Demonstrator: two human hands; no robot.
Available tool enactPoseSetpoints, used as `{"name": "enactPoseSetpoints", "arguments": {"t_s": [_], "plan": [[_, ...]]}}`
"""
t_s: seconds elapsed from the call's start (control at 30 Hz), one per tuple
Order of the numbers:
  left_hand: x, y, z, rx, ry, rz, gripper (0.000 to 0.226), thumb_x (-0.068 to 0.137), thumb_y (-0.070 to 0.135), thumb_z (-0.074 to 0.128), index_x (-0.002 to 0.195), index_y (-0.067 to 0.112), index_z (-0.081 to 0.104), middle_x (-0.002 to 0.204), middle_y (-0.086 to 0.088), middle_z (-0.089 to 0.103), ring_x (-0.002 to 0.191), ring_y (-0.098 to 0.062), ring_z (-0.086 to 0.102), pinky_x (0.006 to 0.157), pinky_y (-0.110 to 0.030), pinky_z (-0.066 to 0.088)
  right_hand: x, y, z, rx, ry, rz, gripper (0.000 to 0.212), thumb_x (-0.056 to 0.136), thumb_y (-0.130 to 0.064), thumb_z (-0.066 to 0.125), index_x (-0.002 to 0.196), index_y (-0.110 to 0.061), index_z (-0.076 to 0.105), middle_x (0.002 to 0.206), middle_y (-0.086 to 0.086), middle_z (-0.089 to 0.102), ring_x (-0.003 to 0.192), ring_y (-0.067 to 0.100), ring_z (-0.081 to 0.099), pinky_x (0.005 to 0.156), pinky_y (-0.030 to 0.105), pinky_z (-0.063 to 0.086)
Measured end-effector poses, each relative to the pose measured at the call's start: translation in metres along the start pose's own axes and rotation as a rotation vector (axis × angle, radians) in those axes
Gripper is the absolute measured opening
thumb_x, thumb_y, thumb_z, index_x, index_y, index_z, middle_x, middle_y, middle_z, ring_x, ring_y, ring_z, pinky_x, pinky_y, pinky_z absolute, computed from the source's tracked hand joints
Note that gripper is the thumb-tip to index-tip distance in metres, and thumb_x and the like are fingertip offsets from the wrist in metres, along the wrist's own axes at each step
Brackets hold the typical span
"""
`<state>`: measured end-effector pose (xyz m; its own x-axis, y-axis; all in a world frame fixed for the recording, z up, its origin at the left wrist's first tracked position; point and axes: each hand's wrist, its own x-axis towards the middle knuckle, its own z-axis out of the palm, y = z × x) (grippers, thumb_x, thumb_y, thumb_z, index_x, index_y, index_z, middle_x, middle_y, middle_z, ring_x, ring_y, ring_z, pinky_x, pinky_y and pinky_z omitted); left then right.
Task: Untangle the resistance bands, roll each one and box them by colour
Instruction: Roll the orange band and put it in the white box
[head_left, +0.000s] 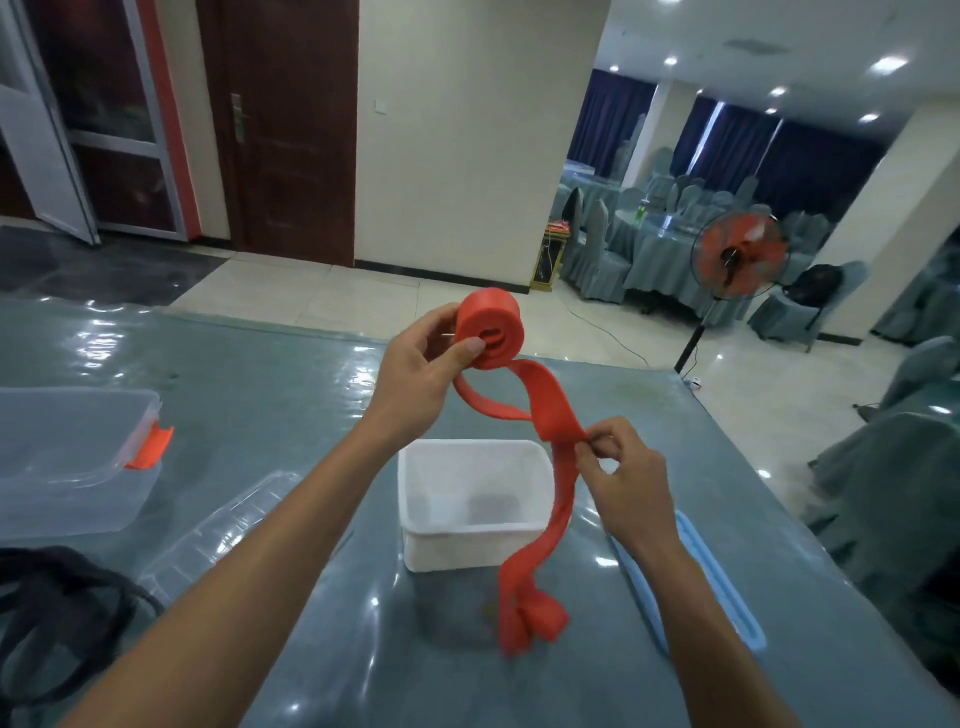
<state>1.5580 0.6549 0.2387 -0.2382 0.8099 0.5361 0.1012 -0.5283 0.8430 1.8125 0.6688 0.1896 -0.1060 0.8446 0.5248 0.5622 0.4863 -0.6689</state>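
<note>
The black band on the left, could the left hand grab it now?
Probably not: the left hand grips the half-rolled red band, so it is full. Otherwise the way looks free: the black band lies uncovered on the table beside that arm.

A plain orange-red resistance band (488, 338), with no pattern, shows against a glossy grey-teal table cover (260, 395). Also there are a milky white box (472, 540), a pale blue lid (727, 603), a clear container (67, 488) with an orange latch (150, 449), and black bands (52, 566). Behind are a dark brown door (291, 130), navy curtains (810, 166) and a floor fan (740, 254) with orange-red blades.
</note>
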Motion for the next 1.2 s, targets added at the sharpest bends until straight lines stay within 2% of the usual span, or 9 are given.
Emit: {"name": "enactPoseSetpoints", "arguments": {"t_s": [0.13,0.3,0.43,0.5,0.6,0.73,0.87,0.97,1.2], "plan": [[0.004,0.003,0.009,0.004,-0.033,0.019,0.039,0.086,0.039,0.071,0.124,0.028,0.064,0.109,0.006,0.074,0.102,-0.016,0.071,0.090,-0.033,0.058,0.018,-0.017,-0.021,0.132,0.099,0.030,0.010,0.094,-0.008,0.064,0.094,-0.016,0.058,0.067,-0.012,0.072,0.062,0.002,0.065,0.062,0.015,0.047],[-0.002,0.011,0.026,-0.013,-0.078,0.052,0.031,0.089,0.032,0.071,0.118,0.040,0.063,0.105,0.018,0.074,0.098,-0.006,0.071,0.084,-0.019,0.055,0.032,-0.033,-0.034,0.232,0.136,0.049,0.012,0.092,-0.015,0.063,0.091,-0.025,0.056,0.075,0.013,0.068,0.075,0.036,0.064,0.070,0.044,0.055],[-0.004,0.009,0.022,-0.047,-0.031,0.050,0.030,0.091,0.024,0.071,0.119,0.034,0.064,0.104,0.018,0.074,0.098,-0.007,0.071,0.084,-0.022,0.056,0.019,-0.014,-0.030,0.176,0.142,0.139,0.013,0.091,-0.007,0.064,0.093,-0.017,0.056,0.076,0.004,0.070,0.071,0.020,0.066,0.070,0.046,0.055],[-0.002,0.010,0.016,-0.059,-0.015,0.044,0.029,0.093,0.023,0.070,0.119,0.034,0.065,0.104,0.017,0.074,0.099,-0.011,0.071,0.085,-0.028,0.059,0.013,-0.001,-0.027,0.060,0.149,0.148,0.013,0.092,-0.009,0.064,0.094,-0.018,0.055,0.080,-0.001,0.069,0.078,0.019,0.068,0.075,0.047,0.056],[0.000,0.016,0.012,-0.057,-0.021,0.054,0.030,0.091,0.020,0.070,0.118,0.033,0.065,0.104,0.016,0.075,0.096,-0.010,0.072,0.081,-0.023,0.058,0.010,0.008,-0.020,-0.115,0.151,0.108,0.015,0.094,-0.018,0.065,0.093,-0.022,0.051,0.083,-0.001,0.069,0.085,0.024,0.072,0.075,0.048,0.056],[-0.005,0.013,0.015,-0.031,-0.039,0.043,0.032,0.092,0.017,0.071,0.121,0.027,0.065,0.107,0.010,0.075,0.099,-0.014,0.072,0.086,-0.025,0.057,0.009,0.011,-0.004,-0.142,0.173,0.114,0.016,0.094,-0.025,0.066,0.090,-0.027,0.051,0.082,-0.006,0.068,0.083,0.022,0.072,0.072,0.046,0.056],[-0.015,0.004,0.015,0.003,-0.057,0.000,0.032,0.092,0.013,0.071,0.122,0.022,0.064,0.107,0.001,0.074,0.099,-0.017,0.071,0.091,-0.032,0.057,-0.008,0.021,0.021,-0.125,0.022,0.185,0.013,0.091,-0.029,0.067,0.088,-0.027,0.054,0.084,-0.006,0.070,0.082,0.018,0.069,0.073,0.041,0.055],[-0.026,-0.003,0.015,0.029,-0.062,-0.035,0.031,0.094,0.013,0.070,0.119,0.029,0.064,0.102,0.012,0.074,0.098,-0.009,0.070,0.090,-0.026,0.056,-0.028,0.027,0.042,-0.137,-0.129,0.247,0.011,0.088,-0.033,0.066,0.086,-0.028,0.056,0.084,-0.009,0.070,0.083,0.014,0.069,0.073,0.036,0.054],[-0.047,-0.022,0.008,0.092,-0.059,-0.135,0.032,0.094,0.016,0.069,0.124,0.026,0.064,0.104,0.011,0.074,0.096,-0.007,0.069,0.089,-0.027,0.056,-0.051,0.031,0.065,-0.071,-0.401,0.225,0.012,0.087,-0.020,0.070,0.097,-0.026,0.066,0.098,-0.015,0.068,0.097,0.007,0.063,0.087,0.025,0.050]]}}
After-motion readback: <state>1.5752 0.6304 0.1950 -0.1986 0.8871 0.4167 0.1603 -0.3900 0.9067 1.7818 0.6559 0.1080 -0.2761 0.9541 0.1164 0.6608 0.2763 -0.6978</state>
